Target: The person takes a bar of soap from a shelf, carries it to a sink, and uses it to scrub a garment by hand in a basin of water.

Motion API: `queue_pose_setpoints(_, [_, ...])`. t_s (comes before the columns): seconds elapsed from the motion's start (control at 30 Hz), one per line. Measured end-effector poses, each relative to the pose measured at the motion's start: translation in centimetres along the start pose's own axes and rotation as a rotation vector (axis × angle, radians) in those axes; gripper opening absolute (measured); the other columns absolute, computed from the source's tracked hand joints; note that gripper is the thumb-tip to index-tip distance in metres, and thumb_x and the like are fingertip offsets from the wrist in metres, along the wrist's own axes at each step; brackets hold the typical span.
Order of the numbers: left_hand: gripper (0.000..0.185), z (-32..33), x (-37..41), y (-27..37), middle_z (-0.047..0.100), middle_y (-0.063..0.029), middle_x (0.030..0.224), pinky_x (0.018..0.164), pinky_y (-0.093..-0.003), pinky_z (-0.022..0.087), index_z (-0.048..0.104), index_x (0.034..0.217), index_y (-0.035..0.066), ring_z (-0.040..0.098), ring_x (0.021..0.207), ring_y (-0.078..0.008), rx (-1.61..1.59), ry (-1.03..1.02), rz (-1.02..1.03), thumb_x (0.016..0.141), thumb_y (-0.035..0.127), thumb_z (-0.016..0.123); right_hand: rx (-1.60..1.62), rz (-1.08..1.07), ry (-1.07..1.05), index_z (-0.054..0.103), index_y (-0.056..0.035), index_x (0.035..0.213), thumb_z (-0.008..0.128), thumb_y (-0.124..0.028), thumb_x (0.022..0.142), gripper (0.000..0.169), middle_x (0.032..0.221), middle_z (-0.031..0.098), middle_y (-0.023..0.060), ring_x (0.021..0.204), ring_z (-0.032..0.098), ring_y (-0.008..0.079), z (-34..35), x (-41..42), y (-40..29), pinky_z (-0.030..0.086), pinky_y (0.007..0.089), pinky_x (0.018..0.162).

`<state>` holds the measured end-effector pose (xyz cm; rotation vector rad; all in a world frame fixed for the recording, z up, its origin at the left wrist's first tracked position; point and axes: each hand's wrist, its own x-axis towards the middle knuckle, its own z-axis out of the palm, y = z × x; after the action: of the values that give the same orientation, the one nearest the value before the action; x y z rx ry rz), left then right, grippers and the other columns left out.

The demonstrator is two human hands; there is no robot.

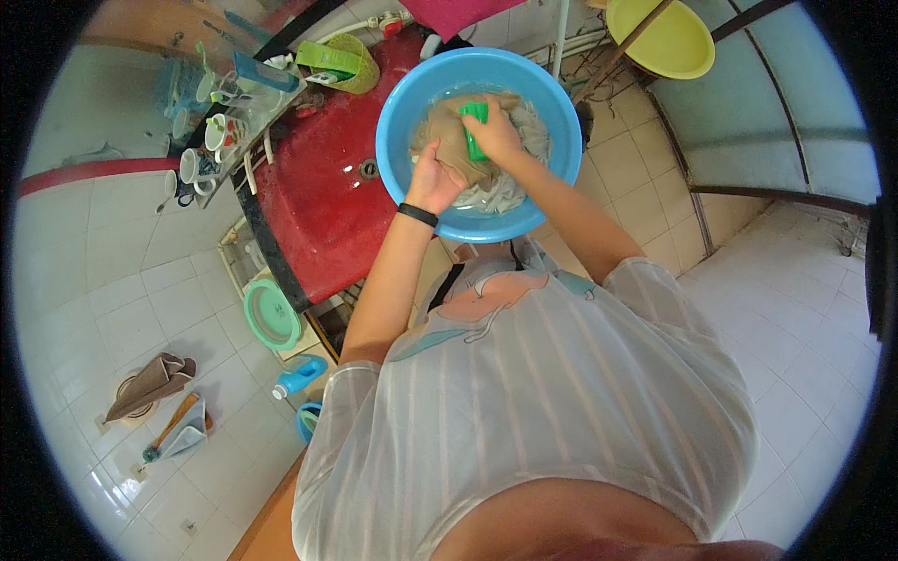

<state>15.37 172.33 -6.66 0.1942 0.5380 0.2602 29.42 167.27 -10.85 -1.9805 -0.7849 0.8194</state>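
Observation:
A round blue plastic basin (396,137) with water in it stands over the right part of a red sink. Wet cloth lies inside: a tan cloth (445,116) spread on top, and a pale grey-white cloth (537,133) bunched beside and below it. My right hand (497,133) grips a green block-shaped object (474,147) against the tan cloth; whether it is a brush or soap cannot be told. My left hand (433,184), with a black band at the wrist, is at the basin's near left, its palm at the tan cloth's edge and its thumb raised.
Left of the basin is the red sink (316,210) with a dark rim. A glass shelf (238,151) holds mugs. A yellow-green basket (361,66) stands at the sink's back. A yellow basin (663,42) is at upper right, and a blue bottle (303,375) at lower left.

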Motion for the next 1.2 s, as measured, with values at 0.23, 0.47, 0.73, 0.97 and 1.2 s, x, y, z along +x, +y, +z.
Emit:
queue_pose_setpoints(0.23, [0.054,0.1,-0.3,-0.8,0.037,-0.0150,0.143,0.110,-0.0517,0.026,0.031,0.140,0.007,0.035,0.133,-0.0315,0.011,-0.063,-0.036,0.100,0.040,0.019,-0.126,-0.105,-0.023,0.028,-0.0078,0.144,0.062,-0.040,0.079,0.080,0.125,0.047,0.0303,0.103,0.056,0.0450,-0.2,-0.7,-0.6,0.046,0.0495,0.089])
queue_pose_setpoints(0.47, [0.056,1.7,-1.5,-1.7,0.034,-0.0146,0.145,0.111,-0.0524,0.025,0.028,0.142,0.007,0.032,0.135,-0.0321,0.075,-0.051,-0.043,0.099,0.040,0.015,-0.275,-0.188,-0.042,0.027,-0.0117,0.144,0.061,-0.043,0.079,0.080,0.124,0.046,0.0289,0.100,0.058,0.0448,-1.0,-3.1,-2.0,0.047,0.0497,0.087])
queue_pose_setpoints(0.73, [0.050,-7.1,2.7,-1.2,0.041,-0.0137,0.141,0.111,-0.0460,0.027,0.037,0.136,0.005,0.037,0.132,-0.0293,-0.510,-0.817,-0.223,0.100,0.035,0.020,-0.314,-0.209,0.051,0.032,-0.0111,0.142,0.061,-0.047,0.079,0.078,0.117,0.049,0.0309,0.097,0.059,0.0448,-0.8,-0.7,-1.4,0.050,0.0489,0.083])
queue_pose_setpoints(0.97, [0.045,-9.0,3.4,-1.2,0.052,-0.0118,0.130,0.104,-0.0423,0.037,0.044,0.130,0.005,0.049,0.120,-0.0265,-0.494,-0.706,-0.170,0.100,0.031,0.022,-0.303,-0.145,-0.106,0.032,-0.0110,0.141,0.063,-0.046,0.075,0.081,0.120,0.048,0.0322,0.097,0.059,0.0455,-1.1,-1.8,-1.9,0.051,0.0483,0.081])
queue_pose_setpoints(1.2, [0.043,-2.9,0.5,-1.6,0.056,-0.0094,0.122,0.098,-0.0371,0.041,0.047,0.124,0.004,0.054,0.112,-0.0222,-0.229,-0.179,-0.059,0.100,0.032,0.024,-0.399,-0.234,-0.084,0.033,-0.0105,0.141,0.064,-0.046,0.076,0.081,0.120,0.048,0.0316,0.099,0.059,0.0446,-1.2,-2.1,-1.3,0.050,0.0493,0.085])
